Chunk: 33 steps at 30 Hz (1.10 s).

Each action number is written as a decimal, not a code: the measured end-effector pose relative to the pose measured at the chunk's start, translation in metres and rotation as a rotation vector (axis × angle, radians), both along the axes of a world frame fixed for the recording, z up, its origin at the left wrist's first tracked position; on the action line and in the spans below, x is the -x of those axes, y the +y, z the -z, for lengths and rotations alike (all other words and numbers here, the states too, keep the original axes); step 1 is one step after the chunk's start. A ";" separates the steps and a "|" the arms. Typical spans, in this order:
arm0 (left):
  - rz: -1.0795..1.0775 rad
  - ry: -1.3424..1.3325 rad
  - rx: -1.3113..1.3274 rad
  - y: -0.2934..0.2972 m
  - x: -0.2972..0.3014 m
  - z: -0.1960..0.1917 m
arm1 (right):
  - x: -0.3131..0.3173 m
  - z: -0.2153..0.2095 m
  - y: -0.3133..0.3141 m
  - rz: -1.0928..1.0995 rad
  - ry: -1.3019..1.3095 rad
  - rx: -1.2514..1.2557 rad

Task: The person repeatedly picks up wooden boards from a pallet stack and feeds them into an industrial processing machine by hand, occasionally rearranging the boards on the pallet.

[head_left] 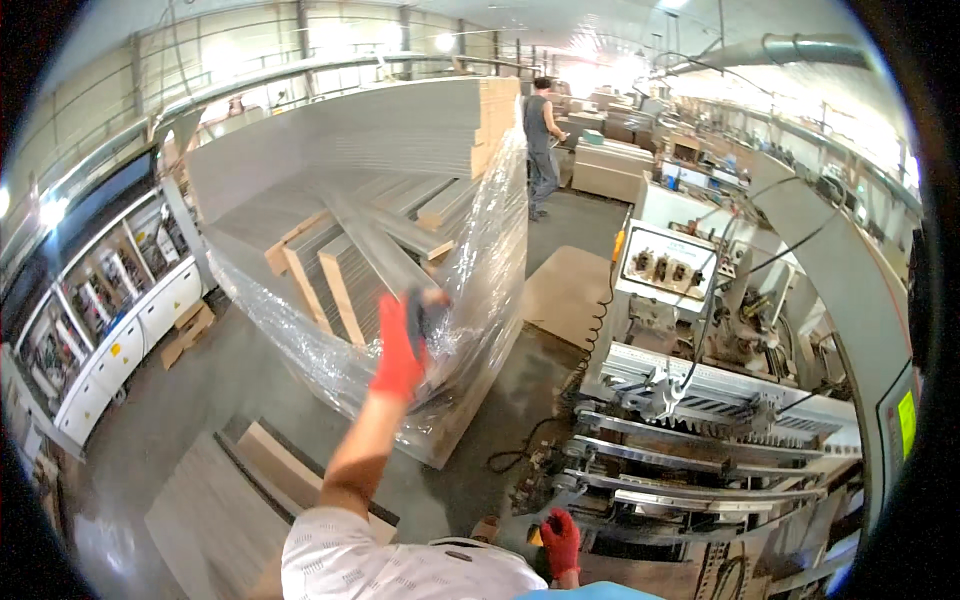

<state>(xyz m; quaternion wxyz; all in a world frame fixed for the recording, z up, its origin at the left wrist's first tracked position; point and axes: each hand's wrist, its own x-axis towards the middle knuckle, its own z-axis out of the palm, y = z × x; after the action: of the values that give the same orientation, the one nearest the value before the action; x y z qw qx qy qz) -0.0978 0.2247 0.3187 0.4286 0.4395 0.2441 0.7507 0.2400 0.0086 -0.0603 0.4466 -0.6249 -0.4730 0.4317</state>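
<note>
Head view: two hands show, both in red gloves. The left hand (pixel 402 345) lies near the centre toward eight o'clock, reaching over one stack of grey panels (pixel 400 118) at half past ten. It is blurred, its dark palm side by the near end of one long grey strip (pixel 372 240) — whether the fingers are spread or pinching the strip, I cannot tell. A second, shorter strip (pixel 415 235) crosses beside it, and two pale-edged boards (pixel 342 300) lie to its left. Clear film (pixel 275 315) hangs round the stack's lower sides.

The right hand (pixel 560 545) is at half past five, fingers bent inward — I cannot tell whether they pinch anything. At four o'clock stands one machine with metal rails (pixel 650 452); toward half past two, one control box (pixel 650 290) with four dark switches (pixel 661 267). One co-worker (pixel 540 125) is at one o'clock, one white cabinet (pixel 140 325) at nine, and at least two floor boards (pixel 215 510) at half past seven.
</note>
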 end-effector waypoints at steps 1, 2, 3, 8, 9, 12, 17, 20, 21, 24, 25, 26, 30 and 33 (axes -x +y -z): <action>0.146 -0.085 0.113 -0.033 -0.025 0.012 | 0.016 -0.026 0.013 -0.069 -0.057 -0.195; -0.130 0.537 -0.381 -0.071 -0.052 0.001 | 0.032 -0.072 0.030 -0.122 -0.125 -0.383; -0.268 0.431 -0.041 -0.081 -0.056 0.009 | 0.049 -0.117 0.041 -0.181 -0.098 -0.410; 0.129 -0.228 0.011 -0.043 -0.030 0.015 | 0.087 -0.249 0.047 -0.305 0.439 0.034; 0.174 -0.290 -0.048 -0.034 -0.021 0.022 | 0.098 -0.278 0.050 -0.252 0.480 -0.222; 0.168 -0.353 0.034 -0.037 -0.030 0.045 | 0.113 -0.283 0.067 -0.090 0.674 -0.547; -0.394 0.586 -0.182 -0.027 -0.008 0.096 | 0.067 -0.266 0.058 0.305 1.047 -0.418; -0.455 0.265 -0.137 -0.009 0.004 0.104 | -0.002 -0.205 0.070 0.549 0.986 -0.508; -0.129 -0.022 0.001 -0.002 0.016 0.097 | -0.025 -0.186 0.072 0.615 0.983 -0.495; -0.124 -0.246 0.210 0.011 0.047 0.135 | -0.070 -0.153 0.111 1.013 0.850 -0.467; -0.280 -0.195 0.308 0.019 0.044 0.144 | -0.085 -0.139 0.127 1.097 0.736 -0.446; -0.225 -0.176 0.324 0.030 0.035 0.165 | -0.101 -0.124 0.136 1.172 0.541 -0.346; -0.403 -0.031 0.358 0.088 0.055 0.311 | -0.117 -0.083 0.186 1.145 0.097 -0.148; -0.341 0.373 0.306 0.101 0.065 0.356 | -0.130 -0.045 0.226 1.134 -0.109 -0.291</action>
<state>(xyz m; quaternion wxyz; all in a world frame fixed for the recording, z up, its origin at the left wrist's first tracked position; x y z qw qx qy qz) -0.1626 0.3261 -0.0370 0.3055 0.4530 0.4992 0.6726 0.3703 0.2343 -0.0152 0.6640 -0.7339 -0.1416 0.0236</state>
